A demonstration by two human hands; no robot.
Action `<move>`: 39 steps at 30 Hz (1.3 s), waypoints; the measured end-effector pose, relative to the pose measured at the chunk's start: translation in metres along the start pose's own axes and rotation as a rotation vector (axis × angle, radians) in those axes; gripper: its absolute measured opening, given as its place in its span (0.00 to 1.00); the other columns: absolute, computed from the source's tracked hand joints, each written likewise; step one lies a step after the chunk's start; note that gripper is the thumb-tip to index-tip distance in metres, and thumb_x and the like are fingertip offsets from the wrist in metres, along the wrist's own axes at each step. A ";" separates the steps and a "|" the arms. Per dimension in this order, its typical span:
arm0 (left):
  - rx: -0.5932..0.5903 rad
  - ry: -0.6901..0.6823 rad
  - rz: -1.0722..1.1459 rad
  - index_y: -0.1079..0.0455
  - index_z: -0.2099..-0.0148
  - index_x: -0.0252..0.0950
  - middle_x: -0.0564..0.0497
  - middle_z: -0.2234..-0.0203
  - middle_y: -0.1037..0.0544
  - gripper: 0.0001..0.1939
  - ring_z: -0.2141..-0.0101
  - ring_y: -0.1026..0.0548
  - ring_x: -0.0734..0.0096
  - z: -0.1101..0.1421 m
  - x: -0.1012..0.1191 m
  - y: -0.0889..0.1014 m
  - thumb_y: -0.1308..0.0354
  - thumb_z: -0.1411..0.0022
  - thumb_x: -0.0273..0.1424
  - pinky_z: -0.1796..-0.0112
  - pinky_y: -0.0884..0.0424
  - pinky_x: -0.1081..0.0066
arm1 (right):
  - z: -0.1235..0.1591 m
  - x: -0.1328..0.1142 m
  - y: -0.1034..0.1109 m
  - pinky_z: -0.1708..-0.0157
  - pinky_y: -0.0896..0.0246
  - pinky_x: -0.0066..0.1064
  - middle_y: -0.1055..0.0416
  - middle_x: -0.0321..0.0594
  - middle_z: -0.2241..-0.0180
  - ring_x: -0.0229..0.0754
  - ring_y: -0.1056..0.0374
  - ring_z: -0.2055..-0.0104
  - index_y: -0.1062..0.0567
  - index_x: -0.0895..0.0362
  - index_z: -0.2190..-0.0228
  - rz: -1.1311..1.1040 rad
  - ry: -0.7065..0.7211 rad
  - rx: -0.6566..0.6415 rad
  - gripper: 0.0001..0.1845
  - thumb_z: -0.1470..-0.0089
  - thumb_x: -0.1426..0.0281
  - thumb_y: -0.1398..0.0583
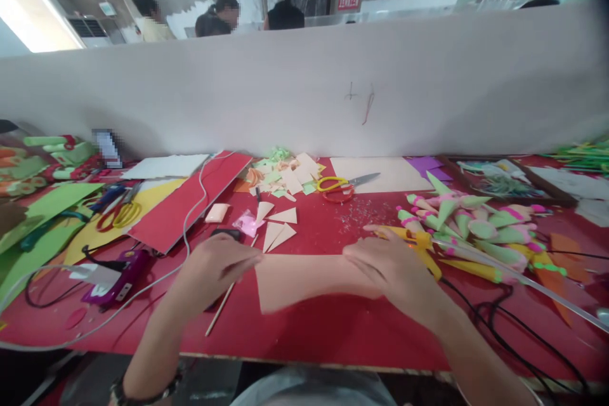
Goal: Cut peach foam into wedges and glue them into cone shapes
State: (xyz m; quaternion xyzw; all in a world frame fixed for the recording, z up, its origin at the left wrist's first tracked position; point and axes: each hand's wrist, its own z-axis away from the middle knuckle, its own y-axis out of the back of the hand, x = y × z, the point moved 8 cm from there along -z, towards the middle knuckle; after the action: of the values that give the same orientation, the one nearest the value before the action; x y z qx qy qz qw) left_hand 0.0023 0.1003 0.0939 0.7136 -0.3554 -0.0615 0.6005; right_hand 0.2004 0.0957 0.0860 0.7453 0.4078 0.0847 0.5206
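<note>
A peach foam sheet [304, 279] lies on the red table [333, 323] right in front of me. My left hand [216, 266] grips its left edge with curled fingers. My right hand [392, 266] holds the sheet's right edge, fingers closed over it. A thin wooden stick [219, 312] lies under my left hand. Small peach triangles [276, 225] sit just beyond the sheet.
Yellow-handled scissors [340, 184] and paper scraps [283, 174] lie further back. A pile of green and pink foam cones [471, 228] sits to the right, a purple glue gun [118, 276] and coloured sheets to the left. A white partition [304, 89] stands behind; people sit beyond it.
</note>
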 end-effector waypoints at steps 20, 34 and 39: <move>0.292 0.494 0.754 0.34 0.50 0.35 0.46 0.54 0.28 0.19 0.52 0.32 0.59 0.006 0.000 -0.066 0.51 0.41 0.38 0.51 0.38 0.63 | 0.014 0.018 -0.017 0.57 0.42 0.41 0.38 0.45 0.62 0.47 0.40 0.58 0.37 0.56 0.61 -0.183 -0.346 0.467 0.14 0.52 0.67 0.43; 0.113 0.172 0.854 0.34 0.61 0.34 0.47 0.64 0.29 0.27 0.63 0.32 0.63 -0.016 0.033 -0.059 0.43 0.55 0.52 0.61 0.35 0.66 | -0.009 -0.026 -0.050 0.64 0.42 0.31 0.41 0.37 0.65 0.39 0.41 0.64 0.40 0.54 0.64 -0.896 -0.199 -0.034 0.21 0.58 0.65 0.37; 0.086 0.145 0.725 0.35 0.64 0.34 0.48 0.67 0.30 0.25 0.65 0.33 0.66 -0.020 0.034 -0.062 0.44 0.54 0.51 0.63 0.36 0.68 | -0.009 -0.022 -0.052 0.67 0.43 0.31 0.42 0.36 0.67 0.38 0.43 0.67 0.39 0.55 0.66 -0.990 -0.186 -0.005 0.22 0.59 0.58 0.38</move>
State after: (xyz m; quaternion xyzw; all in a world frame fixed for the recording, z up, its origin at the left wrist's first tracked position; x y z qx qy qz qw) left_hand 0.0650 0.0981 0.0548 0.5685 -0.5438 0.2209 0.5765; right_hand 0.1543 0.0934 0.0522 0.4655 0.6643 -0.2381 0.5341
